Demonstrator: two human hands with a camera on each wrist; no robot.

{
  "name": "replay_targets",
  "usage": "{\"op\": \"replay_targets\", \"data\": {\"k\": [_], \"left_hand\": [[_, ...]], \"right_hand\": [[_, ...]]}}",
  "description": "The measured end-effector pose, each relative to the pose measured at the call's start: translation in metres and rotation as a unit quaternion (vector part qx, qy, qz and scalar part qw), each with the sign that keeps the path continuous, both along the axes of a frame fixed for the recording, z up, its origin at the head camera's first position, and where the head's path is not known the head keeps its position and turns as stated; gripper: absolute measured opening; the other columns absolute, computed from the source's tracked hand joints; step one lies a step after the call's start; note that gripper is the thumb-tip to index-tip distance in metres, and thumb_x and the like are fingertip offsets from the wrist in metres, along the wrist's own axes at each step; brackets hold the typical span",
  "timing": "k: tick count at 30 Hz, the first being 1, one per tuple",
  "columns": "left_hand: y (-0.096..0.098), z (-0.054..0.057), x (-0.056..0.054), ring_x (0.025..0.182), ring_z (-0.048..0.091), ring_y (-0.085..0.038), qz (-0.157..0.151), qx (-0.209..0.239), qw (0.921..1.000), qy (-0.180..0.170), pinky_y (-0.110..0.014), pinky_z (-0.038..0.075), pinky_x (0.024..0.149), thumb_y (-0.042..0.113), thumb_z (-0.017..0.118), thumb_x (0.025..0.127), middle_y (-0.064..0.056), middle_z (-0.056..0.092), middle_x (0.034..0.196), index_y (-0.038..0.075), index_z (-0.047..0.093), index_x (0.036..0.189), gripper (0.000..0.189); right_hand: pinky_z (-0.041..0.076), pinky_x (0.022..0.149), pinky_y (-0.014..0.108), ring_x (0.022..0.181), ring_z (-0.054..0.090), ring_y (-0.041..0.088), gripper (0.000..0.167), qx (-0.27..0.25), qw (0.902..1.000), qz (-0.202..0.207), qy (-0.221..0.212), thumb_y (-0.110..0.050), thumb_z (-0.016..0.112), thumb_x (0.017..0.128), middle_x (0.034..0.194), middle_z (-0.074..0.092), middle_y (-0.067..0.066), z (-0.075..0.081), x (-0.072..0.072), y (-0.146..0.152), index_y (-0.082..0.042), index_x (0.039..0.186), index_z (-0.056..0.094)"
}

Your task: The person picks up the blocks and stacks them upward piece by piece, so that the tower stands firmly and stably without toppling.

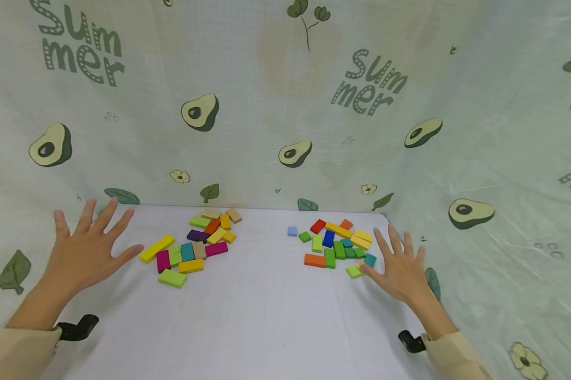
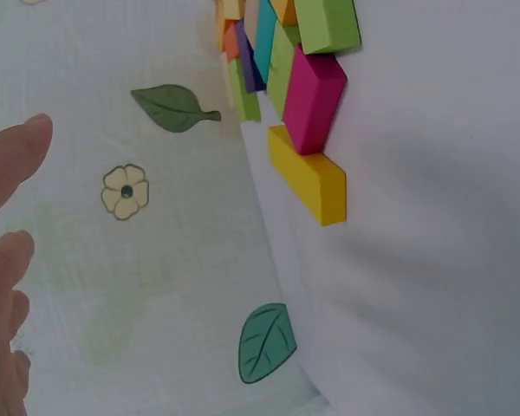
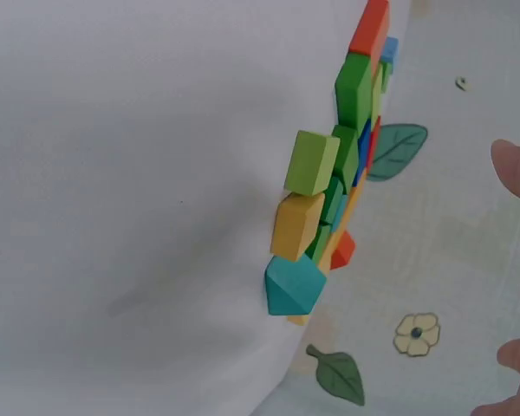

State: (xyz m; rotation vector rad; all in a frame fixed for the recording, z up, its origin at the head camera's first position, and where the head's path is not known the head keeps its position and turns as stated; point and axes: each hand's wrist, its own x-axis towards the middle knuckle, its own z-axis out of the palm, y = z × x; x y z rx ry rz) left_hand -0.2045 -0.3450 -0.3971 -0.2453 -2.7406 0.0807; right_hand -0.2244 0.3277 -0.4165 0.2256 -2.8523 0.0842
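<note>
While the left grip (image 1: 86,252) hovers near blocks (image 1: 187,252), so does the right grip (image 1: 401,270).

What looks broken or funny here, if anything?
Nothing really stands out. The left group of blocks and the right group of blocks lie jumbled at different angles on the white table, but I see no broken ones.

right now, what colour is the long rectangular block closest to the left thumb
Yellow; the long rectangular block shows best in the head view.
</note>
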Motion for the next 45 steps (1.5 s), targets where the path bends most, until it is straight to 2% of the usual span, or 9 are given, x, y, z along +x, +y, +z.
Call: {"op": "replay_targets", "data": {"k": [6,12,15,21,25,30,33,38,45], "left_hand": [[0.017,-0.003,-0.012,0.161,-0.014,-0.045,-0.018,-0.006,0.9998,0.006,-0.075,-0.024,0.115,0.060,0.066,0.093,-0.022,0.008,0.176,0.020,0.015,0.171,0.102],[0.040,-0.007,-0.023,0.161,0.001,-0.049,-0.039,-0.003,0.9992,0.003,-0.075,-0.019,0.118,0.059,0.071,0.091,-0.023,0.016,0.175,0.018,0.021,0.171,0.103],[0.052,-0.008,-0.029,0.160,0.010,-0.050,-0.047,0.004,0.9989,-0.010,-0.077,-0.014,0.119,0.057,0.072,0.092,-0.024,0.018,0.174,0.018,0.023,0.170,0.101],[0.073,-0.015,-0.041,0.152,0.029,-0.053,-0.068,0.011,0.9968,-0.040,-0.081,0.012,0.119,0.050,0.076,0.093,-0.026,0.025,0.172,0.015,0.028,0.169,0.096],[0.085,-0.022,-0.047,0.145,0.041,-0.054,-0.085,0.021,0.9939,-0.067,-0.076,0.032,0.116,0.046,0.075,0.096,-0.027,0.028,0.170,0.012,0.029,0.168,0.092],[0.099,-0.034,-0.053,0.146,0.041,-0.053,-0.091,0.076,0.9863,-0.115,-0.070,0.049,0.105,0.048,0.069,0.101,-0.025,0.028,0.171,0.013,0.027,0.169,0.087],[0.106,-0.042,-0.058,0.146,0.041,-0.054,-0.097,0.113,0.9798,-0.134,-0.073,0.048,0.104,0.048,0.067,0.102,-0.024,0.030,0.170,0.013,0.029,0.169,0.084],[0.119,-0.049,-0.063,0.144,0.043,-0.054,-0.114,0.162,0.9681,-0.153,-0.074,0.045,0.106,0.040,0.072,0.100,-0.025,0.039,0.165,0.009,0.036,0.165,0.081],[0.134,-0.058,-0.071,0.133,0.053,-0.048,-0.127,0.177,0.9602,-0.174,-0.068,0.053,0.102,0.035,0.077,0.098,-0.026,0.049,0.155,0.015,0.044,0.163,0.076]], "right_hand": [[0.012,0.114,0.088,0.154,0.017,0.061,0.102,0.008,0.9998,0.016,-0.001,-0.061,0.071,0.092,0.174,0.016,0.025,0.001,-0.010,-0.011,-0.018,0.170,0.022],[0.015,0.117,0.084,0.155,0.019,0.057,0.097,-0.026,0.9982,0.046,-0.028,-0.054,0.073,0.094,0.175,0.017,0.023,-0.005,-0.022,-0.026,-0.018,0.170,0.024],[0.022,0.118,0.080,0.155,0.024,0.054,0.096,-0.039,0.9966,0.066,-0.030,-0.048,0.077,0.093,0.175,0.020,0.022,-0.009,-0.029,-0.034,-0.016,0.169,0.027],[0.038,0.112,0.075,0.154,0.033,0.048,0.095,-0.084,0.9893,0.109,-0.047,-0.037,0.082,0.093,0.174,0.024,0.018,-0.015,-0.042,-0.050,-0.018,0.169,0.029],[0.044,0.111,0.071,0.153,0.035,0.045,0.090,-0.124,0.9798,0.141,-0.069,-0.030,0.082,0.095,0.173,0.027,0.016,-0.022,-0.050,-0.061,-0.022,0.169,0.031],[0.045,0.114,0.064,0.154,0.036,0.041,0.085,-0.171,0.9649,0.172,-0.100,-0.024,0.079,0.097,0.172,0.030,0.013,-0.032,-0.060,-0.072,-0.023,0.168,0.033],[0.044,0.115,0.062,0.154,0.037,0.040,0.081,-0.190,0.9573,0.179,-0.124,-0.025,0.078,0.099,0.171,0.033,0.013,-0.038,-0.064,-0.075,-0.023,0.167,0.035],[0.044,0.116,0.062,0.150,0.041,0.038,0.076,-0.208,0.9466,0.187,-0.160,-0.025,0.077,0.100,0.167,0.039,0.013,-0.046,-0.070,-0.081,-0.021,0.166,0.038],[0.054,0.108,0.053,0.123,0.058,0.028,0.068,-0.202,0.9411,0.214,-0.166,-0.024,0.077,0.100,0.151,0.054,0.012,-0.052,-0.073,-0.091,-0.018,0.161,0.048]]}}
